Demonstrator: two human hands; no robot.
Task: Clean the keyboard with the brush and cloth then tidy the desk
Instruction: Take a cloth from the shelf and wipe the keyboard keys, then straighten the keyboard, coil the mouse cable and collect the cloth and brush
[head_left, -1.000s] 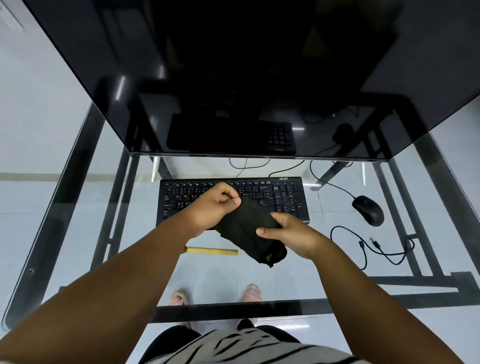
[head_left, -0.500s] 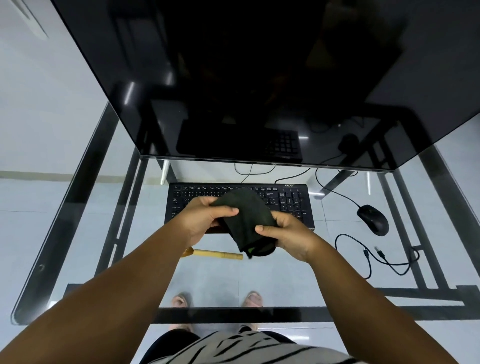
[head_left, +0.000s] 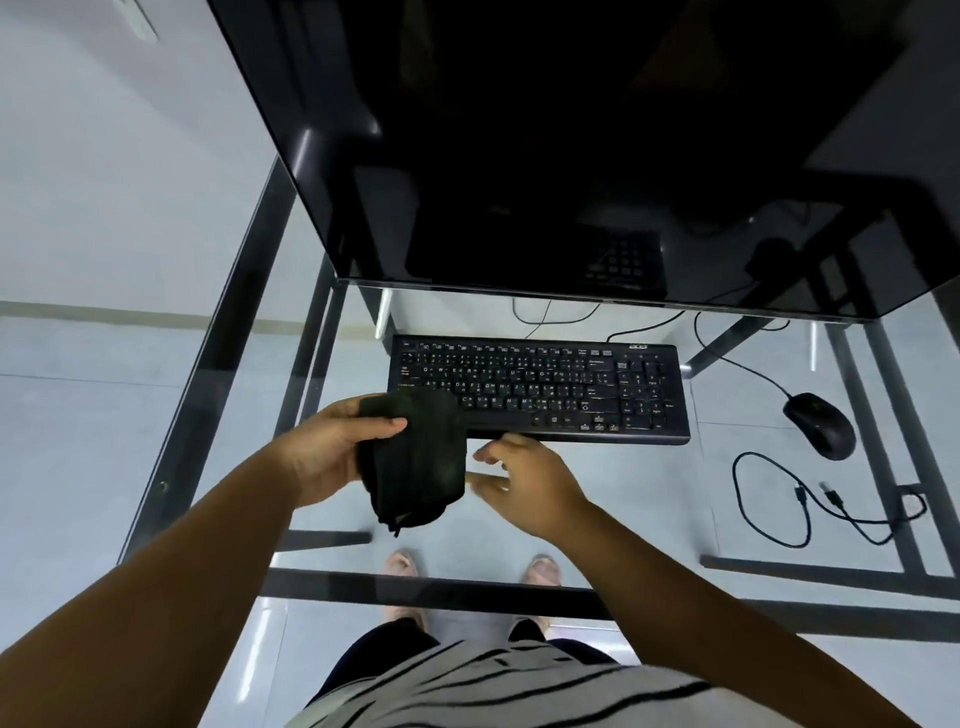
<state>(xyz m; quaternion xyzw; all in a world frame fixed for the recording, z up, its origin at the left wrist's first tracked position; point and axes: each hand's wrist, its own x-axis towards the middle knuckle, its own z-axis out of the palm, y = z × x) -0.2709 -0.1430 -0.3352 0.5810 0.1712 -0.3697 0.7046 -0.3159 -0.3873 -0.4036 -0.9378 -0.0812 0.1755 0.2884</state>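
A black keyboard (head_left: 545, 395) lies on the glass desk (head_left: 649, 509) below the monitor. My left hand (head_left: 332, 452) grips a folded dark cloth (head_left: 415, 462), which hangs just in front of the keyboard's left end. My right hand (head_left: 524, 478) is off the cloth, fingers spread and relaxed, hovering near the keyboard's front edge and holding nothing. The brush is hidden, no part of it shows behind the cloth and hands.
A large dark monitor (head_left: 571, 156) overhangs the back of the desk. A black mouse (head_left: 821, 425) sits right of the keyboard, with a loose looped cable (head_left: 810, 509) in front of it. My feet show through the glass.
My right hand let go of the cloth and opened. The left hand now holds the cloth alone, moved left. The yellow-handled brush seen earlier on the desk is out of sight.
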